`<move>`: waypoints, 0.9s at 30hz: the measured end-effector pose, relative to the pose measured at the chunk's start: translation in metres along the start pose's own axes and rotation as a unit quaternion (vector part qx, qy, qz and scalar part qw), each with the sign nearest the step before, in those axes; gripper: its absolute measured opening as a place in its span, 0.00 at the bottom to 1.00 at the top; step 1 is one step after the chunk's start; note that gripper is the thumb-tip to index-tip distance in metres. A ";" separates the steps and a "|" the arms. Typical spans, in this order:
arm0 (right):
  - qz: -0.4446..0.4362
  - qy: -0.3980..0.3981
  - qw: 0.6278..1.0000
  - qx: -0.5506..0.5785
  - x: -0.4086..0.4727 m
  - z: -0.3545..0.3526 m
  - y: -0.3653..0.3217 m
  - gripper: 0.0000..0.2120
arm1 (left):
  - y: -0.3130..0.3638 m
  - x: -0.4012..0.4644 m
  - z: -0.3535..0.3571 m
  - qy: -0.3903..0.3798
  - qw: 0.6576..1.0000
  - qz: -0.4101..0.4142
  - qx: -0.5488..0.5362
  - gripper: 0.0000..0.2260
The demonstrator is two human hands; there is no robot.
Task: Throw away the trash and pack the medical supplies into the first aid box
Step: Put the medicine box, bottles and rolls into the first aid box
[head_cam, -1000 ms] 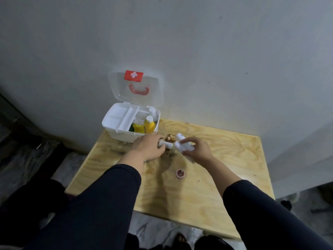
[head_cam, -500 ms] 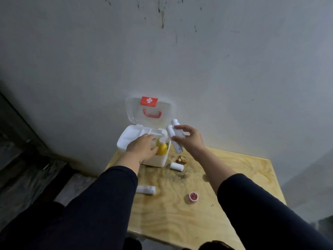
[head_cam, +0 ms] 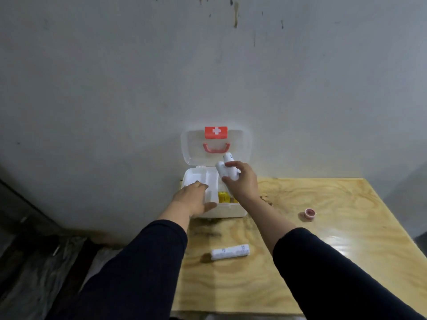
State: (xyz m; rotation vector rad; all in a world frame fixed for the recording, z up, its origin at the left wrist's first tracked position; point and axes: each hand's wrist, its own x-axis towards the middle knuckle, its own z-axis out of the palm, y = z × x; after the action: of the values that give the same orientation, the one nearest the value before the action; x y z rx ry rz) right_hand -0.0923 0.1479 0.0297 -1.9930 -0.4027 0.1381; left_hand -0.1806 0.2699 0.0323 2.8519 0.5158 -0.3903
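Note:
The white first aid box (head_cam: 231,210) stands open at the table's back left corner, its clear lid (head_cam: 240,148) with a red cross and red handle leaning on the wall. My right hand (head_cam: 242,183) holds two white bandage rolls (head_cam: 225,169) above the box's right side. My left hand (head_cam: 194,199) rests flat on the box's white tray (head_cam: 198,175), fingers apart, holding nothing. Yellow items (head_cam: 223,197) show inside the box. Another white bandage roll (head_cam: 230,251) lies on the table in front. A small pink tape roll (head_cam: 309,213) sits to the right.
The wooden table (head_cam: 335,239) meets a grey wall behind. Brown crumbs or scraps (head_cam: 265,199) lie beside the box, partly hidden by my right forearm. Dark floor clutter (head_cam: 34,262) lies off the table's left edge.
The view has shifted left. My right hand carried the two bandage rolls from over the table to above the open box. My left hand moved onto the box's tray, holding nothing.

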 end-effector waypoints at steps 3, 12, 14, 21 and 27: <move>-0.023 0.014 0.999 -0.039 -0.001 0.016 0.000 0.13 | -0.011 0.009 0.005 -0.016 1.000 0.012 0.007 0.35; 0.036 0.019 0.998 -0.050 -0.003 0.039 0.016 0.12 | -0.028 0.017 0.019 0.006 0.997 0.051 -0.051 0.34; 0.044 0.023 0.998 -0.045 -0.002 0.039 0.014 0.11 | -0.028 0.018 0.020 0.007 0.997 0.052 -0.049 0.33; 0.072 0.043 0.994 -0.072 -0.007 0.032 0.004 0.12 | -0.023 0.013 0.014 0.006 0.998 0.046 -0.039 0.27; 0.008 -0.012 0.987 -0.163 -0.008 0.028 0.006 0.35 | -0.020 0.010 0.013 -0.007 0.999 0.034 -0.036 0.31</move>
State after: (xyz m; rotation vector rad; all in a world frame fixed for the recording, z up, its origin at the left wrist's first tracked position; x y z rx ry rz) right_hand -0.1059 0.1673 0.0114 -2.3181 -0.4461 0.1116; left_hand -0.1814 0.2878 0.0141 2.7875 0.4201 -0.3726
